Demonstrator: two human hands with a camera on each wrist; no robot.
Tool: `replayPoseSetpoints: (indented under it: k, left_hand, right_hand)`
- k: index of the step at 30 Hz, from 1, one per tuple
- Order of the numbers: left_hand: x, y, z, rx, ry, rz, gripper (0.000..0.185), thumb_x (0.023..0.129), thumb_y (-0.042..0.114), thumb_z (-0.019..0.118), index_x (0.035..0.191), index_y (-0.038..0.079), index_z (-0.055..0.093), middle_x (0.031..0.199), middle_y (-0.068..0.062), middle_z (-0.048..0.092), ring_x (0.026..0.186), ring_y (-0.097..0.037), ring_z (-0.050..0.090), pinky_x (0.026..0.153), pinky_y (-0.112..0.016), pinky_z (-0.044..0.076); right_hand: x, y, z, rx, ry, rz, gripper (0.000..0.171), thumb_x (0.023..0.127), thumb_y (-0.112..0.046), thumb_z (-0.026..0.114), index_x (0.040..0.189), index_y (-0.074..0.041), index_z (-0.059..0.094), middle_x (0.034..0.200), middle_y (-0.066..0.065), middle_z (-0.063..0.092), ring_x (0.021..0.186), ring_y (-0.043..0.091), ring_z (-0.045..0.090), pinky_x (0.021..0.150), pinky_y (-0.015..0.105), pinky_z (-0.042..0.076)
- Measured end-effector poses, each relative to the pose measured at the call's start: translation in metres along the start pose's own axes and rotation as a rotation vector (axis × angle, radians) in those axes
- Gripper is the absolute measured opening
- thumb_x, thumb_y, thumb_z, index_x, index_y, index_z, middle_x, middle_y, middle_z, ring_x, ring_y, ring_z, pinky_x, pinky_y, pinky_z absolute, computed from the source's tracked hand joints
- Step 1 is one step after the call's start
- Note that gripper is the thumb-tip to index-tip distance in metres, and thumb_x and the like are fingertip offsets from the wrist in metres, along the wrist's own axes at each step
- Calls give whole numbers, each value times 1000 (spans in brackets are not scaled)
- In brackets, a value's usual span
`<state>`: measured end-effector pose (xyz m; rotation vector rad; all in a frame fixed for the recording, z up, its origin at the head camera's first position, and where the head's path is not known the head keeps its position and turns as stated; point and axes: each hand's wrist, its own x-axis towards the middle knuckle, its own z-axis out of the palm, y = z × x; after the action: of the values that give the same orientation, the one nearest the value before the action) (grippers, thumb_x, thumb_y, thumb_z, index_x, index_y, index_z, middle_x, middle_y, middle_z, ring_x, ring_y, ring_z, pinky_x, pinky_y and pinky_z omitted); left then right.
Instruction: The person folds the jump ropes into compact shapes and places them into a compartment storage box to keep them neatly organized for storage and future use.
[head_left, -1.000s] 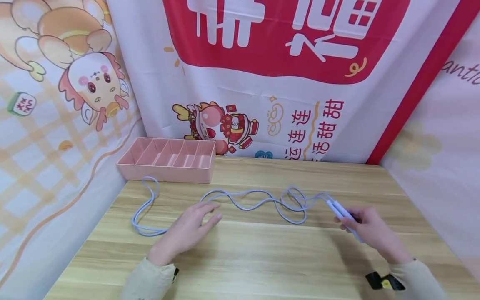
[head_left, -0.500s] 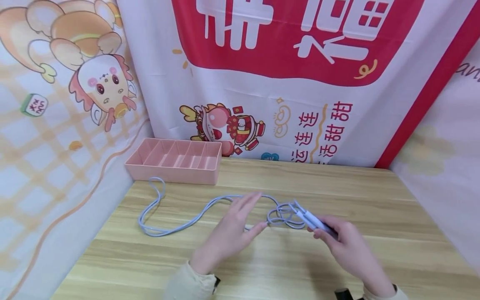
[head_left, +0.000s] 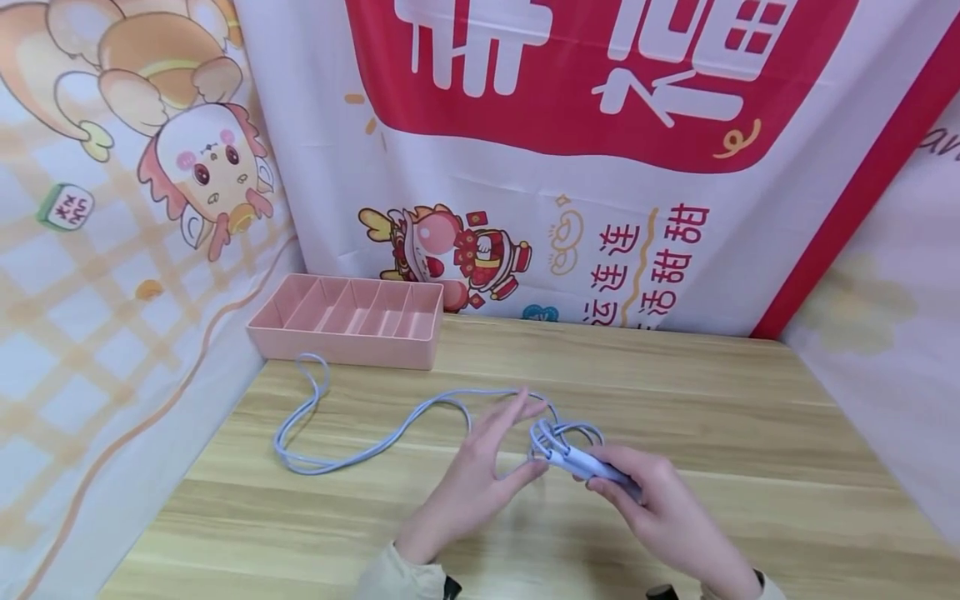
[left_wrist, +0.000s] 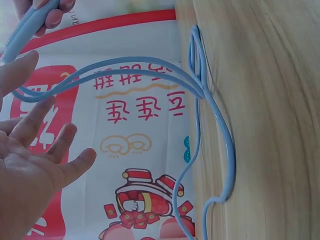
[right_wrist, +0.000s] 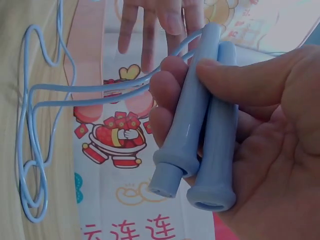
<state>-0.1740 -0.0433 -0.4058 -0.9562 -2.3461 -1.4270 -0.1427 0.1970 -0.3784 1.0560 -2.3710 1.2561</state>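
Observation:
A light blue skipping rope lies on the wooden table [head_left: 675, 383]. My right hand [head_left: 615, 483] grips both of its handles [head_left: 588, 462] side by side, thumb over them, as the right wrist view shows for the hand [right_wrist: 182, 82] and the handles [right_wrist: 200, 120]. The cord [head_left: 360, 452] loops up from the handles and trails left across the table. My left hand [head_left: 517, 437] is open with fingers spread, just left of the handles' cord end. In the left wrist view the cord [left_wrist: 225, 145] passes close by the spread fingers [left_wrist: 45, 130].
A pink divided tray [head_left: 348, 346] stands at the table's back left, just beyond the cord's far loop. Printed cloth banners [head_left: 525, 167] wall in the table at the back and on both sides. Bare wood lies to the right and front.
My right hand has carried the handles leftward and nearer. My left hand has left the table and moved right to meet them. The cord's right part has bunched into small loops.

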Motion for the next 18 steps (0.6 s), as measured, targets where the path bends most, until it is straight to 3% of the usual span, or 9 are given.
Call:
replayPoseSetpoints:
  k: [4, 7, 13, 16, 18]
  left_hand:
    - [4, -3, 4, -29, 12, 74, 52, 92, 18, 70, 141, 12, 53, 128, 7, 60, 125, -15, 48, 106, -43, 37]
    - [6, -5, 7, -43, 29, 77, 35, 91, 13, 70, 126, 14, 65, 120, 7, 64, 117, -11, 54, 101, -36, 42]
    - [7, -9, 10, -101, 23, 95, 20, 94, 3, 65, 113, 9, 67, 105, 1, 67, 99, -11, 62, 88, -30, 51]
    - [7, -10, 11, -167, -23, 66, 14, 97, 0, 59, 109, 5, 64, 94, 0, 65, 87, -11, 64, 82, -25, 53]
    - [7, -11, 11, -185, -41, 39, 13, 98, -1, 56, 109, 3, 63, 89, -1, 64, 82, -10, 64, 79, -23, 53]
  right_hand:
    - [-1, 3, 1, 34, -1, -7, 33, 88, 11, 66, 115, -8, 66, 96, -3, 67, 77, 15, 62, 62, 25, 53]
    - [-2, 4, 1, 85, 19, 19, 35, 88, 13, 64, 117, -6, 66, 99, 2, 68, 82, 16, 64, 66, 27, 55]
    - [-2, 5, 1, 127, 124, 61, 37, 86, 17, 64, 118, 0, 65, 105, 8, 70, 92, 19, 67, 74, 27, 56]
    - [-2, 5, 2, 153, 217, 84, 36, 86, 20, 62, 118, 4, 64, 100, 12, 71, 91, 16, 68, 74, 27, 56]
    - [-2, 6, 1, 228, 289, 94, 33, 86, 21, 60, 117, 10, 62, 97, 16, 71, 88, 17, 69, 74, 27, 56]
